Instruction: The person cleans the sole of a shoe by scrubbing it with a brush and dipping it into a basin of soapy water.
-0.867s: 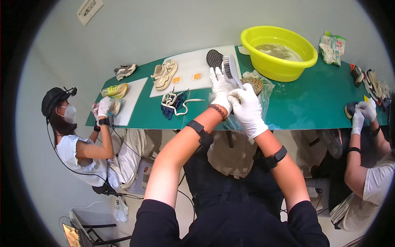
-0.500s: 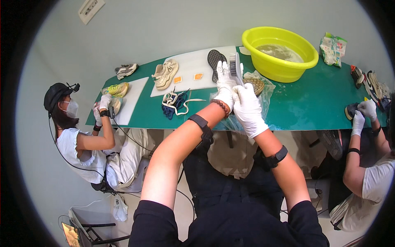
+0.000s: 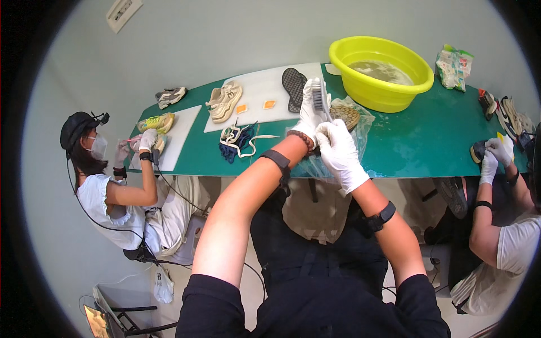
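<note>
My right hand (image 3: 340,147), in a white glove, is closed around the lower handle of a grey scrubbing brush (image 3: 326,110). The brush stands nearly upright, bristles toward the left. Close behind the bristles is my gloved left hand (image 3: 307,114), its fingers stretched upward and partly hidden by the brush. I cannot tell whether they touch it. A dark textured shoe sole (image 3: 294,90) lies just left of that hand on a white board (image 3: 260,84). To the right, a tan patterned sole (image 3: 345,116) rests on clear plastic (image 3: 363,128).
A yellow-green basin (image 3: 389,97) of cloudy water stands at the back. Left on the green table (image 3: 417,146) are beige sneakers (image 3: 226,102), orange squares (image 3: 269,104) and laces (image 3: 239,141). Co-workers handle shoes at both ends. A packet (image 3: 454,67) stands back right.
The brush has shifted slightly downward and my left fingers are now more hidden behind it. The co-worker at left has moved one hand away from the other.
</note>
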The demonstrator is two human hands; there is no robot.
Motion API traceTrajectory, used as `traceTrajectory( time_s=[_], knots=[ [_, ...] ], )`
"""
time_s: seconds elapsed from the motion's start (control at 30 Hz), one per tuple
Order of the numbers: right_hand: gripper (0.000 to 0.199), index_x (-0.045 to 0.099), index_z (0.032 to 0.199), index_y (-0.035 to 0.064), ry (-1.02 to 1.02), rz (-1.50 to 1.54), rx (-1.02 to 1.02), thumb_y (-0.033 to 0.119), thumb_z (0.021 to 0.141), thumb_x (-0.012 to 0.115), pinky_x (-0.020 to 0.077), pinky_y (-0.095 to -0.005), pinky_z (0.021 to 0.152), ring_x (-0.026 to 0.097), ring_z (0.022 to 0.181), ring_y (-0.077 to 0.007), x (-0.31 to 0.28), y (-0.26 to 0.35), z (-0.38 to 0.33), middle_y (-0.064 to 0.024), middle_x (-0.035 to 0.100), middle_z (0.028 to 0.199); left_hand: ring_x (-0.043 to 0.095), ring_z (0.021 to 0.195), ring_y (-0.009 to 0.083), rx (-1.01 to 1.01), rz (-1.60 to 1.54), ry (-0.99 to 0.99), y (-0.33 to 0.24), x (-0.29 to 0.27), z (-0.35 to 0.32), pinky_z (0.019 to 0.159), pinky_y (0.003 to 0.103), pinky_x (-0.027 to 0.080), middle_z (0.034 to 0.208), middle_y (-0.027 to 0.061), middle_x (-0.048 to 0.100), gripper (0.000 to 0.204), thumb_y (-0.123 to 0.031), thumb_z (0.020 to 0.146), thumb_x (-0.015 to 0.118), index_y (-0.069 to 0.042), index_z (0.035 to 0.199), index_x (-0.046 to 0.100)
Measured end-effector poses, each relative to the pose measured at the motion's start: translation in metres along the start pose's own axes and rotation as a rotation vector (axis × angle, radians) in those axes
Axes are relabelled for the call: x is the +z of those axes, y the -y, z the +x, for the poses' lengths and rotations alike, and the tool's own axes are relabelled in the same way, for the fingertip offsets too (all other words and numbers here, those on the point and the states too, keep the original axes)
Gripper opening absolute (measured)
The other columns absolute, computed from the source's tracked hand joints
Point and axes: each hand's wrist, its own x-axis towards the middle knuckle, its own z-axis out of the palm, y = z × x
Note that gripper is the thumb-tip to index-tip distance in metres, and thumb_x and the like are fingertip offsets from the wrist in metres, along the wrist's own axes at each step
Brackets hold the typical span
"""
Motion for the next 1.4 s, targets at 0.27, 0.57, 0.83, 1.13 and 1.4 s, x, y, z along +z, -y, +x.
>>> traceTrajectory(
  time_s=[0.27, 0.57, 0.83, 1.13, 1.4],
  knots=[
    [0.019, 0.072, 0.102, 0.0051, -0.062, -0.075, -0.002, 0.015, 0.086, 0.07, 0.0502, -0.0391, 0.081, 0.062, 0.089, -0.0342, -0.014, 0.018, 0.025, -0.0166, 0.057, 0.098, 0.024, 0.148, 0.0266, -0.189, -0.55, -0.053, 0.004, 0.004, -0.003, 0.122, 0.046, 0.017, 0.159, 0.0103, 0.029, 0.076, -0.057, 0.092, 0.052, -0.016, 0.152, 0.033],
    [0.012, 0.067, 0.092, 0.0095, 0.061, -0.376, -0.013, 0.017, 0.083, 0.07, 0.0512, -0.045, 0.077, 0.063, 0.089, -0.0378, -0.007, 0.024, 0.046, -0.0154, 0.059, 0.103, 0.021, 0.149, 0.029, -0.404, -1.253, -0.125, -0.001, 0.008, 0.004, 0.122, 0.049, 0.014, 0.161, 0.0109, 0.025, 0.069, -0.049, 0.093, 0.047, -0.013, 0.151, 0.033],
    [0.013, 0.064, 0.096, 0.0076, 0.031, -0.302, -0.03, 0.011, 0.084, 0.064, 0.0492, -0.0468, 0.08, 0.06, 0.091, -0.0409, -0.007, 0.028, 0.044, -0.0189, 0.057, 0.099, 0.019, 0.15, 0.0311, -0.613, -1.873, -0.161, 0.004, 0.031, 0.022, 0.123, 0.052, 0.011, 0.163, 0.0114, 0.022, 0.064, -0.041, 0.094, 0.042, -0.011, 0.15, 0.034],
    [0.013, 0.064, 0.096, 0.0064, 0.093, -0.179, -0.033, 0.012, 0.086, 0.057, 0.0492, -0.0485, 0.082, 0.06, 0.094, -0.0441, -0.007, 0.038, 0.026, -0.0234, 0.059, 0.103, 0.016, 0.152, 0.0334, -0.866, -2.565, -0.18, -0.028, 0.016, -0.004, 0.123, 0.055, 0.008, 0.164, 0.012, 0.019, 0.059, -0.033, 0.096, 0.037, -0.008, 0.149, 0.034],
    [0.015, 0.067, 0.1, 0.0064, -0.127, -0.06, 0.036, 0.015, 0.089, 0.064, 0.0504, -0.0429, 0.084, 0.062, 0.092, -0.0381, -0.018, 0.015, 0.029, -0.0192, 0.058, 0.102, 0.024, 0.149, 0.0341, -1.129, -3.488, -0.251, -0.044, 0.04, 0.004, 0.117, 0.064, 0.016, 0.161, 0.0164, 0.025, 0.073, -0.035, 0.092, 0.053, -0.013, 0.156, 0.027]
  ],
)
